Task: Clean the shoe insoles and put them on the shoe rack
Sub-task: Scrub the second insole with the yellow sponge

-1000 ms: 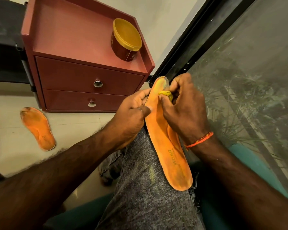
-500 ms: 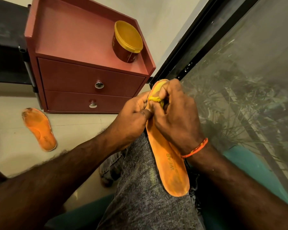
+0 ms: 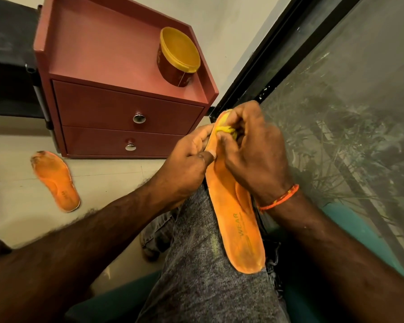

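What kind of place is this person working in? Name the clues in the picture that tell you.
Probably a room in a home, beside a large window. Clues: a small red drawer cabinet standing on a tiled floor, the dark-framed window glass with plants outside, and a spare orange insole lying on the floor.

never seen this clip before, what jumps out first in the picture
The bright orange insole lying along the person's knee at centre stands out most: the left hand grips its edge while the right hand pinches a small yellow cloth against its toe end. A second, dirtier insole lies on the floor at left, and a yellow-lidded tub sits on the red drawer cabinet behind.
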